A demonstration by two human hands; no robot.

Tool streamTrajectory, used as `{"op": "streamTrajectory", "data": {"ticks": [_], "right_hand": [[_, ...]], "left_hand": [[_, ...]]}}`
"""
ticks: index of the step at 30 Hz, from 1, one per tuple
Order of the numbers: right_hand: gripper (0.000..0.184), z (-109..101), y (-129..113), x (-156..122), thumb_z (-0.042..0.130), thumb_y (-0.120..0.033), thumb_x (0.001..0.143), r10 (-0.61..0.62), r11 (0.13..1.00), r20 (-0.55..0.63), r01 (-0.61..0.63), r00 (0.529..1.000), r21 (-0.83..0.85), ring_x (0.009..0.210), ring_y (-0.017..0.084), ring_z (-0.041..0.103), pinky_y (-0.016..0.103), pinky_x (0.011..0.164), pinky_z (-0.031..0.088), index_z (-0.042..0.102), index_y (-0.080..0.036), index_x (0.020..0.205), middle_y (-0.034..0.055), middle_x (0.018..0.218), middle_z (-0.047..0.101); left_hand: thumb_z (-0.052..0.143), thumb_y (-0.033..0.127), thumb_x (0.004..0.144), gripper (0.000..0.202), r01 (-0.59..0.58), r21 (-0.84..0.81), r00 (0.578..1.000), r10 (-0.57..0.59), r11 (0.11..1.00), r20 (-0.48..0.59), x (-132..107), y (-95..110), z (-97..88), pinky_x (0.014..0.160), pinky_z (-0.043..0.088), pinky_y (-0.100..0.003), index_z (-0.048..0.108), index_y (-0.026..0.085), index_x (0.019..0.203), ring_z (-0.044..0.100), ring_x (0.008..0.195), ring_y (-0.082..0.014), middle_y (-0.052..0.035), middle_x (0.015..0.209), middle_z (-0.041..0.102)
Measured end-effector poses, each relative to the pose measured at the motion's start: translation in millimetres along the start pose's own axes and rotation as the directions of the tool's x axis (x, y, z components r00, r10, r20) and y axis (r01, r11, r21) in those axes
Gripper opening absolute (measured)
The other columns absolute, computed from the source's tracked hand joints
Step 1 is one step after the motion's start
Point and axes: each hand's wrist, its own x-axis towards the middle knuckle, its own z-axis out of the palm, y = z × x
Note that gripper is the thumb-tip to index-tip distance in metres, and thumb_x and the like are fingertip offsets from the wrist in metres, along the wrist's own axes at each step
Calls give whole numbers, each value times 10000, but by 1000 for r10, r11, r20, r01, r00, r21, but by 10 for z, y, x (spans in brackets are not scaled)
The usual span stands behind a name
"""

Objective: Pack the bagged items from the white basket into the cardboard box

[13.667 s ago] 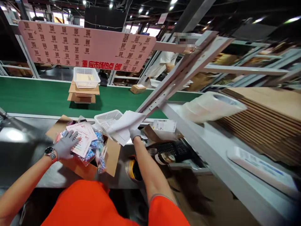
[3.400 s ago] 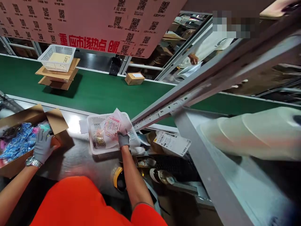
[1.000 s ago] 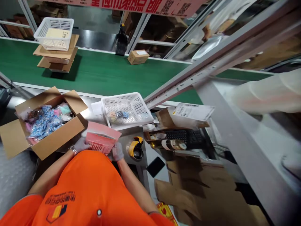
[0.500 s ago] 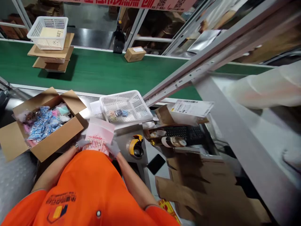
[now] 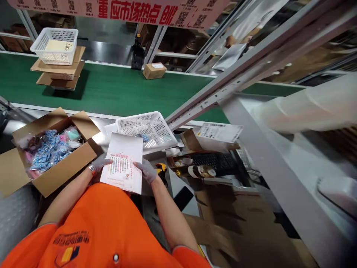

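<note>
I hold a white printed sheet [image 5: 123,162] with coloured rows of print flat in front of my chest. My left hand [image 5: 99,163], in a grey glove, grips its left edge. My right hand [image 5: 147,170], also gloved, grips its right edge. Just beyond the sheet stands a white plastic basket [image 5: 161,128] with a few small packets in it. To my left is an open cardboard box [image 5: 67,167] full of blue and pink packets [image 5: 48,147].
A green conveyor belt [image 5: 119,95] runs across, carrying a white basket on flat cartons [image 5: 55,56] and a small sealed box [image 5: 154,70]. A yellow tape dispenser [image 5: 161,171], a keyboard [image 5: 214,160] and a labelled parcel [image 5: 219,132] lie right of me. A grey shelf frame [image 5: 251,123] slants on the right.
The sheet, half folded and close to my chest a second ago, is now opened flat with its printed side up. My head has tilted up slightly.
</note>
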Motion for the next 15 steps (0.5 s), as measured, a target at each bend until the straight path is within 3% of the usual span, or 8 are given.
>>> {"op": "streamTrajectory", "data": {"ticks": [4, 8, 11, 15], "right_hand": [[579, 23, 59, 71, 1043, -431, 588, 18, 1000, -47, -18, 999, 15, 928, 374, 841, 545, 920, 670, 809, -145, 1035, 141, 992, 874], [595, 173, 124, 136, 1008, -548, 626, -21, 994, -106, 32, 994, 108, 1081, 384, 824, 533, 959, 672, 786, -193, 1048, 115, 1014, 876], [593, 287, 257, 57, 931, -650, 720, -74, 979, -170, 104, 983, 178, 1199, 377, 792, 523, 1003, 666, 770, -218, 1093, 117, 1109, 873], [603, 330, 457, -173, 891, -576, 777, -113, 975, -185, 145, 976, 171, 1272, 363, 764, 523, 1055, 655, 747, -243, 1259, 101, 1227, 857]], "left_hand": [[1022, 381, 628, 830, 12, -51, 1000, -13, 999, -20, -17, 2, 31, 1132, 579, -576, 741, 123, 1366, 737, 1308, -469, -241, 1303, 813], [984, 449, 707, 753, -22, -107, 997, 14, 994, -78, -11, 98, 106, 1102, 598, -530, 743, 100, 1329, 753, 1277, -443, -244, 1342, 796], [996, 454, 694, 785, -54, -117, 991, 39, 992, -125, -77, 96, 108, 1084, 605, -528, 726, 102, 1341, 760, 1259, -426, -242, 1352, 789], [1051, 479, 626, 836, -45, -41, 981, 37, 998, -189, -254, -32, 41, 1069, 601, -520, 719, 116, 1301, 774, 1214, -417, -224, 1289, 814]]}}
